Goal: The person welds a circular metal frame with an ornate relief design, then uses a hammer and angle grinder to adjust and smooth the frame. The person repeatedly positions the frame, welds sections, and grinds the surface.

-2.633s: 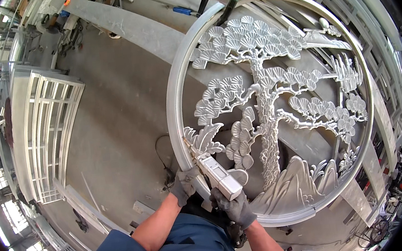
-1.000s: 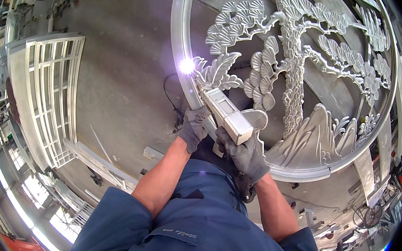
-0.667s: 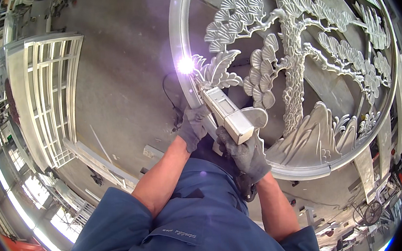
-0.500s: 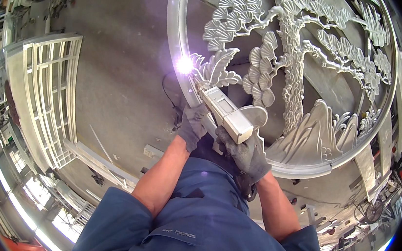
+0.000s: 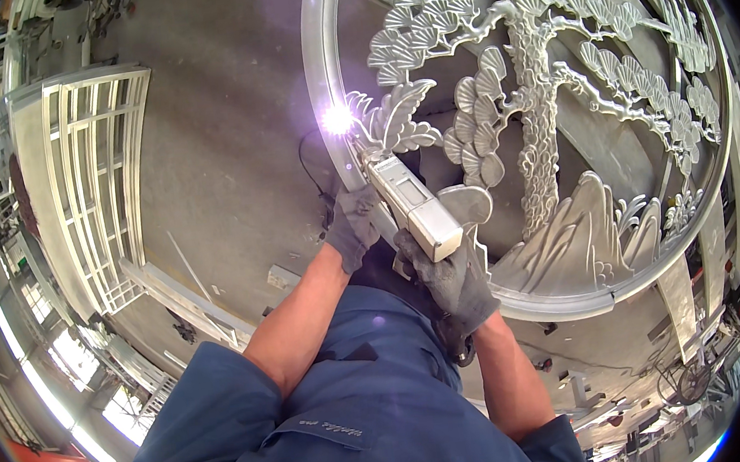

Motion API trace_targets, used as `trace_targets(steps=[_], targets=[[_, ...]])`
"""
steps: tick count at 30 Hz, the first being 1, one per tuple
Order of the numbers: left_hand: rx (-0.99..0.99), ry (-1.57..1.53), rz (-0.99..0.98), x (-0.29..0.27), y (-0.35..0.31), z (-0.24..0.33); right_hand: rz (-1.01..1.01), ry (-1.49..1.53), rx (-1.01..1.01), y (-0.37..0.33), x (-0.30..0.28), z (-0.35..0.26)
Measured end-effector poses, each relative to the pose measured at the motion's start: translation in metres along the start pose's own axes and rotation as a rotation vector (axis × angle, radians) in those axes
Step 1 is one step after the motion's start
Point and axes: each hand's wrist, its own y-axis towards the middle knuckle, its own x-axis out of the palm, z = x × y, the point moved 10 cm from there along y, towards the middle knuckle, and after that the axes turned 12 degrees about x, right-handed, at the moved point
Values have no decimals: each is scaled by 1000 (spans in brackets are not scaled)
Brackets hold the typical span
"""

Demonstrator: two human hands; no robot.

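My right hand (image 5: 449, 279), in a grey work glove, is closed around the grip of a boxy, silver-white handheld welding gun (image 5: 418, 208). The gun's nozzle points up and left at a bright violet-white spot, where a metal leaf (image 5: 399, 120) meets the inner side of a round metal frame (image 5: 322, 65). Glare hides the tip and the joint. My left hand (image 5: 354, 225), gloved too, has its fingers curled at the frame's rim just below the nozzle. Inside the frame is a cast silver pine tree (image 5: 537, 105) with fan-shaped foliage, and rock shapes (image 5: 570, 241) at the bottom.
Pale metal lattice frames (image 5: 99, 187) stand at the left, with long bars (image 5: 183, 296) below them. A dark cable (image 5: 304, 161) runs on the concrete floor (image 5: 215, 130) beside the frame. Metal strips and a wheel-like coil (image 5: 685, 383) lie at the lower right.
The round frame and its tree sit slightly higher and further left in the picture. Both hands keep their hold, and the bright spot stays at the leaf's joint.
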Motion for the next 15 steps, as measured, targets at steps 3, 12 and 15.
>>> trace_targets(steps=[3,12,15], targets=[[25,27,-18,4,-1,3,9,13,7,-3,0,-2],[71,-24,58,29,-2,18,-55,65,-42,-7,3,-2],[45,-34,57,20,-1,12,-22,47,36,-14,0,-11]])
